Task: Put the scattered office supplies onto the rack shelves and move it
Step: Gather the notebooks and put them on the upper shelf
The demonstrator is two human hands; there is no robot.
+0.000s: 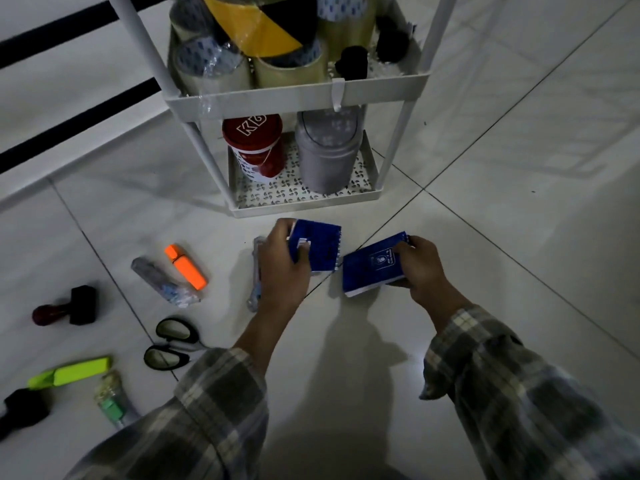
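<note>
Blue notepads, one clamped in each hand: left hand point(284, 261) on the spiral notepad point(320, 249), right hand point(420, 268) on the second notepad point(372, 266), low before the rack point(298, 95). Crowded shelves could knock one loose; scissors point(171, 344) and orange highlighter point(185, 266) lie underfoot.

I see glossy pale floor tiles point(485, 168), a white matt plastic rack with perforated shelves point(301, 93), shiny clear tape rolls point(291, 69), two blue card-covered spiral notebooks point(322, 249), soft checked flannel sleeves point(221, 393), smooth orange plastic highlighter point(187, 268), black plastic-handled scissors point(171, 342)
</note>
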